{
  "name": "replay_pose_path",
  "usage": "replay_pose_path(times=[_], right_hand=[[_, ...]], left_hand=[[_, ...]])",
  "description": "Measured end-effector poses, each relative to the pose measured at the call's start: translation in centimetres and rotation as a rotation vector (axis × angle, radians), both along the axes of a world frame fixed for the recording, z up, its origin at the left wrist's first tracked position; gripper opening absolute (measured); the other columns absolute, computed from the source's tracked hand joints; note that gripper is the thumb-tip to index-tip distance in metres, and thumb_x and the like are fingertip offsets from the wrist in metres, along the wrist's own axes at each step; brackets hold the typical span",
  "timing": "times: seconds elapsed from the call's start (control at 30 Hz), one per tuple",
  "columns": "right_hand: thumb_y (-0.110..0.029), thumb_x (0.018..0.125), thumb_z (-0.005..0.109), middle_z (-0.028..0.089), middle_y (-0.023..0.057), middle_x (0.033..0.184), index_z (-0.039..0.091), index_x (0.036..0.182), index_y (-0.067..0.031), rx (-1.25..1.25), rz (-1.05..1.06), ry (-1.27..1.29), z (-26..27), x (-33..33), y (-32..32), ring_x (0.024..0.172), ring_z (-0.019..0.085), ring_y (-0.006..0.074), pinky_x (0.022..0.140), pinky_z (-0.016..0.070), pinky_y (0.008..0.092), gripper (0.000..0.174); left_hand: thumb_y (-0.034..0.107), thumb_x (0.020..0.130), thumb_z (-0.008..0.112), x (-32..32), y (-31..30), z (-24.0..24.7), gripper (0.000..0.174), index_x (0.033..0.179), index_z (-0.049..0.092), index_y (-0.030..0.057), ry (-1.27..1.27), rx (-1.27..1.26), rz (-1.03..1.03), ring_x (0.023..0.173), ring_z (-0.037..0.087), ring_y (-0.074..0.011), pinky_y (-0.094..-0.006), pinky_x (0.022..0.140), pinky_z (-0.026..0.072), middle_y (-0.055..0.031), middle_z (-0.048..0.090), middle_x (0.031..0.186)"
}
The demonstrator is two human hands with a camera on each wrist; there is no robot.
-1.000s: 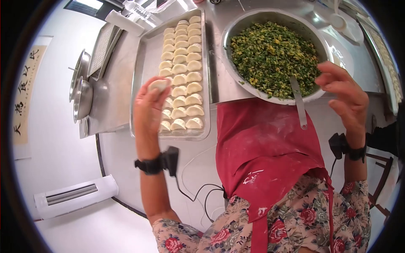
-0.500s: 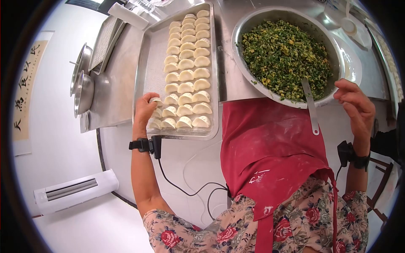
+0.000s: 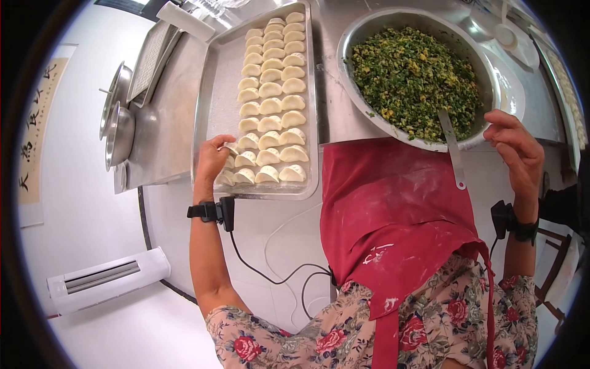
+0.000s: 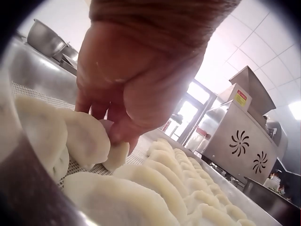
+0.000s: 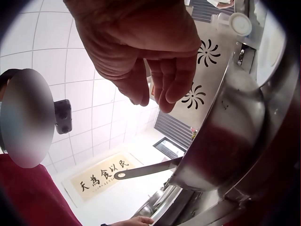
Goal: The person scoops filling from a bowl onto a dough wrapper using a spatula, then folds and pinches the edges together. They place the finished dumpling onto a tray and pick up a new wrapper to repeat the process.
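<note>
My left hand [image 3: 212,161] pinches a pale folded dumpling [image 3: 232,148] low over the near left part of a metal tray [image 3: 221,86]. Seen from the left wrist, the fingers point down and the held dumpling [image 4: 116,154] sits close behind other dumplings [image 4: 87,136], partly hidden by the hand. Rows of dumplings [image 3: 269,123] fill the tray's middle and right side. My right hand [image 3: 517,147] hovers beside the rim of a large steel bowl [image 3: 356,114], fingers loosely bent and holding nothing. Chopped green and yellow filling [image 3: 418,80] heaps in the bowl, with a flat metal spatula [image 3: 453,154] leaning out.
A white plate [image 3: 513,92] lies partly under the bowl's right side. Steel bowls [image 3: 120,135] and another tray [image 3: 147,64] stand at the far left. A white roll [image 3: 184,21] lies behind the dumpling tray. More dumplings [image 3: 562,80] line a tray at the right edge.
My left hand has come down from above the tray to its near left row, carrying the dumpling. The right hand has lowered slightly beside the bowl, still without anything in it.
</note>
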State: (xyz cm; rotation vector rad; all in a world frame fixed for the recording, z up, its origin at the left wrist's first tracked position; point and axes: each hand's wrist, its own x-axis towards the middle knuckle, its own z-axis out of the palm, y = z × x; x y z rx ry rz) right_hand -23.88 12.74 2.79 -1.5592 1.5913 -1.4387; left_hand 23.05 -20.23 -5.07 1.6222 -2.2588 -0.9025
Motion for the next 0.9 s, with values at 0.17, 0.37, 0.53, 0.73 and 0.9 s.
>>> replay_pose_path(times=[0.17,0.37,0.53,0.73,0.9], right_hand=[[0.0,0.079,0.055,0.055,0.0166,0.111,0.06,0.088,0.0022,0.001,0.002,-0.006,-0.2,-0.1,0.1,0.088,0.055,0.0168,0.081,0.0435,0.0284,0.01],[0.0,0.08,0.055,0.055,0.0168,0.111,0.059,0.089,0.0025,0.007,0.008,-0.008,-0.2,-0.1,0.1,0.089,0.056,0.0165,0.082,0.0435,0.0282,0.01],[0.0,0.08,0.055,0.055,0.0166,0.111,0.059,0.089,0.0028,0.007,0.013,-0.038,-0.7,-0.2,0.1,0.089,0.056,0.0164,0.082,0.0437,0.0282,0.01],[0.0,0.08,0.055,0.055,0.0167,0.111,0.06,0.089,0.0028,0.011,0.032,-0.047,-0.8,-0.1,-0.1,0.09,0.056,0.0165,0.082,0.0438,0.0286,0.011],[0.0,0.08,0.055,0.055,0.0166,0.111,0.06,0.089,0.0025,0.011,0.024,-0.068,-1.1,-0.2,-0.1,0.091,0.056,0.0168,0.082,0.0439,0.029,0.011]], left_hand=[[-0.001,0.072,0.047,-0.1,0.5,0.3,0.03,0.096,0.064,0.0028,-0.116,-0.091,-0.015,0.077,0.061,-0.0169,-0.0261,0.072,0.0461,-0.0111,0.065,0.086],[0.009,0.077,0.051,0.2,0.7,0.1,0.031,0.106,0.059,0.0027,-0.184,-0.181,0.033,0.088,0.062,-0.0246,-0.031,0.077,0.0464,-0.0164,0.064,0.096],[0.02,0.078,0.054,2.9,-0.2,-0.9,0.038,0.111,0.055,-0.0003,-0.229,-0.205,0.16,0.088,0.061,-0.0264,-0.0326,0.078,0.0461,-0.0203,0.063,0.095],[0.018,0.076,0.055,3.1,0.8,-0.8,0.04,0.11,0.054,-0.002,-0.167,-0.133,0.195,0.085,0.062,-0.0262,-0.0326,0.077,0.0469,-0.0191,0.064,0.092],[0.014,0.074,0.055,2.5,1.9,-0.3,0.043,0.115,0.051,-0.0014,-0.079,-0.099,0.212,0.086,0.063,-0.0232,-0.031,0.078,0.047,-0.0174,0.065,0.093]])
